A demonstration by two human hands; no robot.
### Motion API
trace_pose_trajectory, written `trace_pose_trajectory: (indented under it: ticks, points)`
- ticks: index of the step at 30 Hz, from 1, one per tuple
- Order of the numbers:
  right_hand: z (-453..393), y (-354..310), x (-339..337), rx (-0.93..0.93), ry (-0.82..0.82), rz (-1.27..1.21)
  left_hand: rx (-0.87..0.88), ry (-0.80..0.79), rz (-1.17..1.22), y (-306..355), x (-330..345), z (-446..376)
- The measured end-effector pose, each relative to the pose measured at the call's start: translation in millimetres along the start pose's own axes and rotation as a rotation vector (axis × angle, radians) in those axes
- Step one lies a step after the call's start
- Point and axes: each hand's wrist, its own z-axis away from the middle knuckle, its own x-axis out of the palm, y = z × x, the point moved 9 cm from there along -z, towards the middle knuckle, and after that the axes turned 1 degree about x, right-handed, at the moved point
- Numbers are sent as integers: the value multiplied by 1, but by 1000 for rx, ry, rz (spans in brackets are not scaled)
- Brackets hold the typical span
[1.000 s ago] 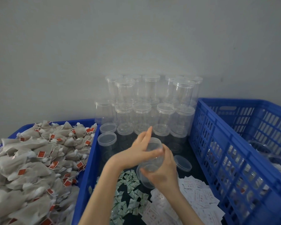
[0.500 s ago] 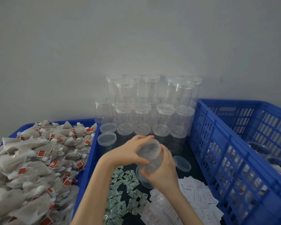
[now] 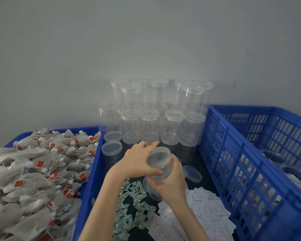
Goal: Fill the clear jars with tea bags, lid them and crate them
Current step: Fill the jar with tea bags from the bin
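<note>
Above the packets, right hand point(image 3: 170, 186) grips the jar point(image 3: 159, 168); left hand point(image 3: 139, 162) grips its lid point(image 3: 158, 154); twist squarely, jar steady.

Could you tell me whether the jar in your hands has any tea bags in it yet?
Empty: the jar is clear throughout, with no bags visible inside.
</note>
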Motion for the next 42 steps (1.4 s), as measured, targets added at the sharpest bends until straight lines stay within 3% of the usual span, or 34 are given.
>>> trace_pose_trajectory:
  ticks: [5, 8, 11, 14, 18, 21, 25, 29, 31, 33, 34, 38, 40, 42]
  points:
    - [5, 3, 11, -30, -71, 121, 30, -144, 313, 2, 19, 1]
    - [13, -7, 7, -97, -23, 169, -200, 53, 122, -10, 15, 2]
    - [24, -23, -2, -225, 172, 328, -430, 205, 15, -10, 12, 10]
    - [33, -36, -7, -282, 285, 428, -534, 186, 26, -9, 15, 15]
    - [31, -18, -7, -192, 168, 316, -278, -157, 284, 4, 36, 15]
    - [26, -10, -9, -152, 85, 220, -67, -341, 266, 7, 31, 22]
    - [23, -15, -5, -171, 75, 236, -168, -153, 230, -9, 9, 20]
    - [23, -24, 1, -237, 162, 321, -466, 76, -65, -18, 5, 24]
    - [27, -31, -3, -302, 250, 379, -548, 111, -191, -20, 6, 25]
    - [31, -33, -7, -337, 297, 398, -509, 52, -335, -15, 16, 22]
    - [33, -29, -8, -342, 295, 397, -477, 21, -295, -12, 23, 20]
    - [33, -3, -6, -207, 140, 298, -128, -166, 287, 16, 46, 13]
    - [30, 13, -2, -125, 48, 231, 21, -334, 308, 22, 52, 17]
    - [29, 17, -2, -125, 27, 234, 50, -364, 251, 12, 50, 17]
